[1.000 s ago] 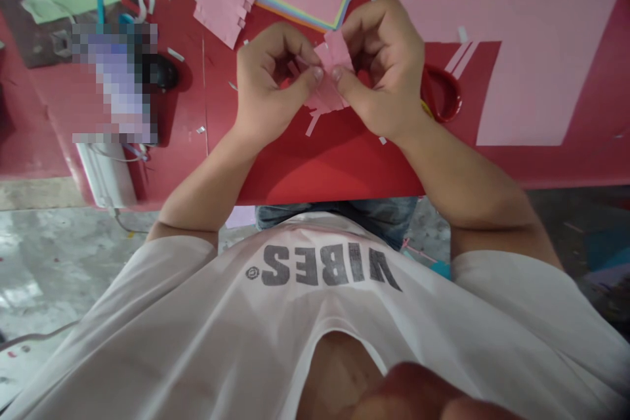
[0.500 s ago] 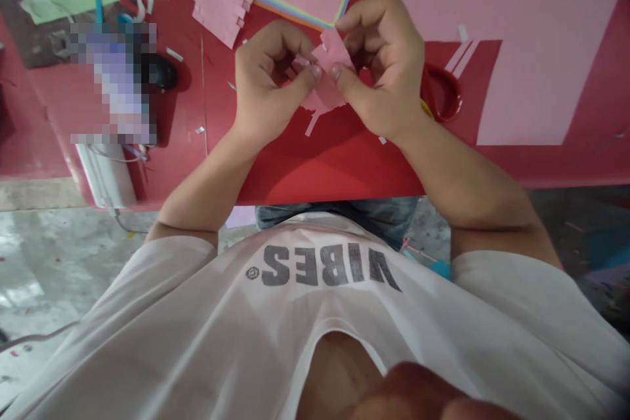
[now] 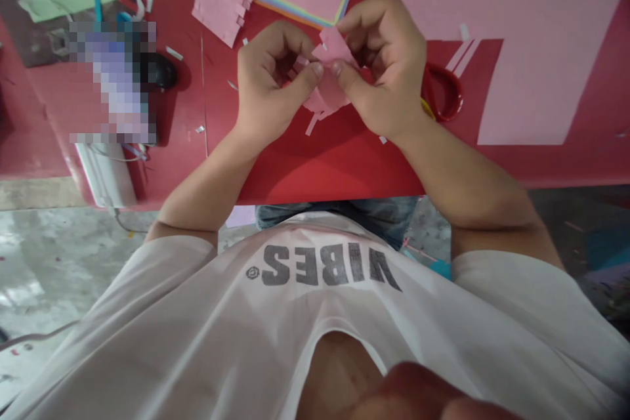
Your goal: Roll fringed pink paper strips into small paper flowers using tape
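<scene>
Position of both hands matches the earlier frame; the pink paper piece point(image 3: 329, 88) now bows rounder below the thumbs. Red scissors point(image 3: 445, 93) lie partly hidden behind the right hand point(image 3: 388, 65); a cut pink sheet point(image 3: 536, 59) occupies the upper right. The left hand point(image 3: 266, 82) and right hand pinch the piece between them, upper centre, thumb tips almost meeting.

Pixelated patch point(image 3: 112, 82) — scissors point(image 3: 459, 97) half behind right hand point(image 3: 388, 72)
</scene>
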`<state>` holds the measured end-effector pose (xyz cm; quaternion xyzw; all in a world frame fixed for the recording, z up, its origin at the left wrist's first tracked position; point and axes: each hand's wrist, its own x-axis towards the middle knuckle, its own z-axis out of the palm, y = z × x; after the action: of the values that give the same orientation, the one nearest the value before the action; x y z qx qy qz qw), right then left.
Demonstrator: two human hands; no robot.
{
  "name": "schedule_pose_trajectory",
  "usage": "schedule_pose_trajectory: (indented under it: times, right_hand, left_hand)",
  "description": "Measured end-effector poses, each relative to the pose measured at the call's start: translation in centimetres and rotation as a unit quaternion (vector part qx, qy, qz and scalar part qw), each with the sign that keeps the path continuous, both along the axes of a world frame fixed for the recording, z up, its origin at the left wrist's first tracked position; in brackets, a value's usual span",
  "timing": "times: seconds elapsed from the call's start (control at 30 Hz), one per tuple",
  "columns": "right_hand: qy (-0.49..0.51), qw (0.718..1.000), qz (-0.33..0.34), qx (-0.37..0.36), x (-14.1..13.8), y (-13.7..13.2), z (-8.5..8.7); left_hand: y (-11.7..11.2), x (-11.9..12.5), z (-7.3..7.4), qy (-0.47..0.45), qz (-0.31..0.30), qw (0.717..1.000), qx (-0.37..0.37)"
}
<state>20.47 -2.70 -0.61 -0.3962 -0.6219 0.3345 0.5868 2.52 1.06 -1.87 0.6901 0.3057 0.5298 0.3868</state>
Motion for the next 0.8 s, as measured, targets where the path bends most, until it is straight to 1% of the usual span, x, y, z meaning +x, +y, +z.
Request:
schedule_pose_trajectory:
  times: [0.1,0.23,0.33,0.43,0.53,0.6,0.67,0.8]
  right_hand:
    - [-0.002,1.000,-0.004,-0.011,-0.06,-0.12,0.23]
    - [-0.009,1.000,-0.003,-0.025,0.08,-0.22,0.66]
    - [-0.002,1.000,0.001,-0.021,0.20,-0.22,0.73]
    - [-0.001,1.000,0.005,-0.010,0.22,-0.18,0.51]
    - [-0.004,1.000,0.007,0.002,0.22,-0.10,0.21]
    - [-0.015,1.000,0.004,0.004,0.25,-0.06,0.09]
    - [-0.020,1.000,0.004,0.007,0.29,-0.06,0.04]
    - [-0.016,1.000,0.006,0.015,0.30,-0.17,0.03]
  left_hand:
    - [0.12,-0.05,-0.07,0.008,0.004,1.000,0.011]
    - [0.51,-0.22,-0.63,0.006,0.005,0.999,0.041]
    - [0.71,-0.35,-0.83,0.012,-0.008,0.998,0.065]
    - [0.64,-0.42,-0.47,0.007,-0.033,0.995,0.096]
    - [0.35,-0.42,0.04,0.019,-0.033,0.996,0.085]
    - [0.21,-0.41,0.10,0.021,-0.028,0.996,0.077]
    - [0.19,-0.39,-0.12,0.015,-0.029,0.996,0.085]
    - [0.34,-0.33,-0.59,0.004,-0.023,0.997,0.077]
